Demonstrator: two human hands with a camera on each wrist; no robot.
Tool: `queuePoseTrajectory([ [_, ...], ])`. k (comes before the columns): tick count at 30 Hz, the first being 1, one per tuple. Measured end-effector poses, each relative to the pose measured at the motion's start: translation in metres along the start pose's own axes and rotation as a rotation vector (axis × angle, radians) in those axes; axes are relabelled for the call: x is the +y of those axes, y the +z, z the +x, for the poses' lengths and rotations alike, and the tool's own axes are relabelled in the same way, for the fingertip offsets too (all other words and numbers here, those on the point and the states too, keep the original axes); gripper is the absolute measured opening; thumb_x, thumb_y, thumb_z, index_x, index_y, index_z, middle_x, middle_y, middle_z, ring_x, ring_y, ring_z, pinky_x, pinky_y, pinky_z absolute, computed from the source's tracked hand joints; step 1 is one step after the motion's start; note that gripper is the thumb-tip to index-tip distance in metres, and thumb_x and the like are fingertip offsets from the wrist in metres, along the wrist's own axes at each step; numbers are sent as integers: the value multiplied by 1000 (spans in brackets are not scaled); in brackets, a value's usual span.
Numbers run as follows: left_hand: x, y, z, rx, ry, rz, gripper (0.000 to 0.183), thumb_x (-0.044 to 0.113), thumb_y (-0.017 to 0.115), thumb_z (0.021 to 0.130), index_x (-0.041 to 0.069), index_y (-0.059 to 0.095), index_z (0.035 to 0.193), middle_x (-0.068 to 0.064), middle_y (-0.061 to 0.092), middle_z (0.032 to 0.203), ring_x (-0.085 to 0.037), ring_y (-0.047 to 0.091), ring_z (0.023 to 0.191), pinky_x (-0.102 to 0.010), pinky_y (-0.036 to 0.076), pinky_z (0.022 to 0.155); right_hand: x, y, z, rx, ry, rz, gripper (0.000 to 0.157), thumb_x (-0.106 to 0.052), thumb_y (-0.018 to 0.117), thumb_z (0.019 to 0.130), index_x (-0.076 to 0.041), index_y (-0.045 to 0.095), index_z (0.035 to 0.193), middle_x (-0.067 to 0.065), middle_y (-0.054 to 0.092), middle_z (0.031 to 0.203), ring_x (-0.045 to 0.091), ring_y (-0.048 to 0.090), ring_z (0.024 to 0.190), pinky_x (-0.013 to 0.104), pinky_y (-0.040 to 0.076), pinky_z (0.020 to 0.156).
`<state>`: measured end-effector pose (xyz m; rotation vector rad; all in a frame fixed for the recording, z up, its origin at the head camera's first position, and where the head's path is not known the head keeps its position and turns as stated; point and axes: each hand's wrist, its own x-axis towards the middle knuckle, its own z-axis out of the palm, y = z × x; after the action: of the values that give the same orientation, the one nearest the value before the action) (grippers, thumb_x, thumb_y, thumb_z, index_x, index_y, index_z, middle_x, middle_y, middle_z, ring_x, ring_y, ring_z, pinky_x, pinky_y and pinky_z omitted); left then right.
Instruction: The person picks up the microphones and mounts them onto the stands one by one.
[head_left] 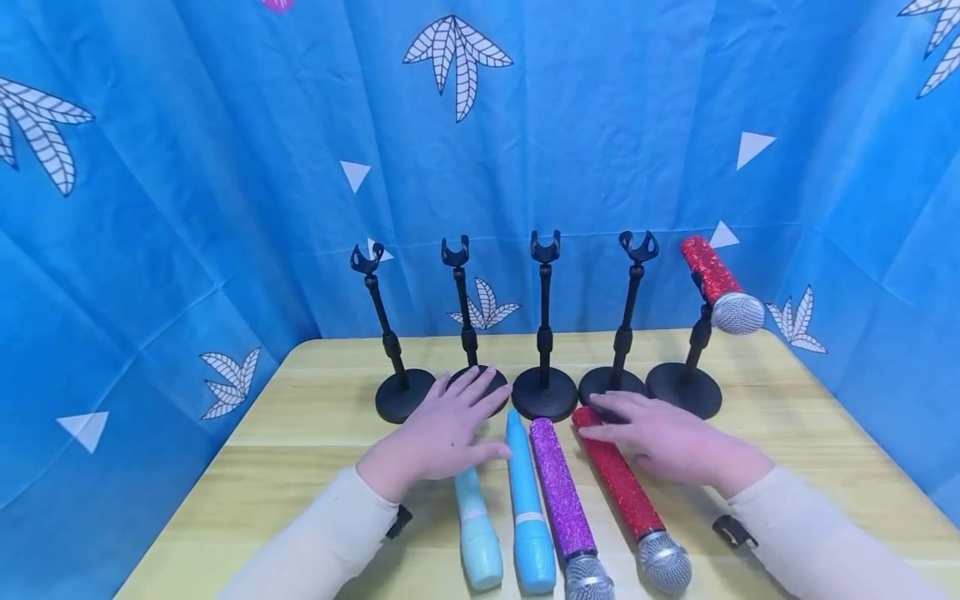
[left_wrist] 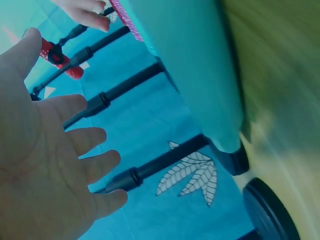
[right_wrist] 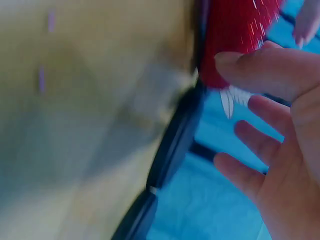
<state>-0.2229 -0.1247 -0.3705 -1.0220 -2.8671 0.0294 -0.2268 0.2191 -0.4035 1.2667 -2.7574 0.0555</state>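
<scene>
1. I find the red glitter-covered microphone with a silver mesh head point(head_left: 626, 492) lying on the desk, rightmost of four, its handle end towards the black stands and its head nearer me.
2. The right hand point(head_left: 663, 437) is over that handle end, fingers extended and loose, grasping nothing. In my right wrist view the thumb overlaps the red handle; I cannot tell whether it touches.
3. To the left of it lies the purple glitter-covered microphone with a silver mesh head point(head_left: 561, 492), then the bright blue tapered plastic microphone point(head_left: 529, 508), both pointing the same way.
4. The pale mint-green tapered plastic microphone point(head_left: 480, 546) is leftmost; the left hand point(head_left: 446, 429) hides its narrow end from my head view.
5. That left hand is released, its fingers spread. My left wrist view shows the palm bare beside the mint handle.
6. Beyond the hands I count five black stands with round bases and forked clips point(head_left: 544, 342), side by side in a row. The four from the left have bare clips.
7. The rightmost stand's clip carries another red glitter-covered microphone point(head_left: 712, 271), tilted with its silver head down towards me.
8. Everything stands on a pale wood-grain desk point(head_left: 300, 433), and a blue cloth curtain printed with white leaves and triangles point(head_left: 225, 167) hangs around its back and sides.
</scene>
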Motion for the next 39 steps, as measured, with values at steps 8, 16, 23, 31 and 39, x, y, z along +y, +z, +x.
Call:
queuePoseTrajectory([
  [8,2,-2,2,-12,47,-64,79,76,21,84,35,9,149,5,-1,155,-25,5,142,-57,9,108,-16,9,7,-51,2,53,63,-15,78,74,-50,53,120,0,33,146,26,32,132,46,46,89],
  [16,15,-11,30,-26,109,-57,79,77,20,84,34,7,150,5,2,156,-21,5,142,-54,12,109,-11,4,-9,21,59,125,79,-18,86,62,-43,46,125,-5,36,140,17,43,120,36,51,79],
  [23,32,-18,63,-5,136,-80,81,78,20,82,34,10,150,4,10,156,-17,18,140,-41,25,108,7,-12,-36,74,226,212,91,-11,87,59,-46,41,129,-8,31,146,24,38,128,50,47,87],
  [31,58,-21,109,14,113,-230,78,70,29,87,33,3,150,12,11,154,-6,18,138,-33,29,107,44,-24,-67,276,214,283,83,-2,80,62,-17,44,136,6,42,138,34,43,122,37,41,96],
  [39,88,-21,160,55,-17,-521,81,63,41,89,32,-4,149,18,5,153,0,14,137,-28,24,108,55,-19,-76,395,299,344,72,-7,78,74,-28,46,135,2,53,130,21,50,117,5,26,91],
])
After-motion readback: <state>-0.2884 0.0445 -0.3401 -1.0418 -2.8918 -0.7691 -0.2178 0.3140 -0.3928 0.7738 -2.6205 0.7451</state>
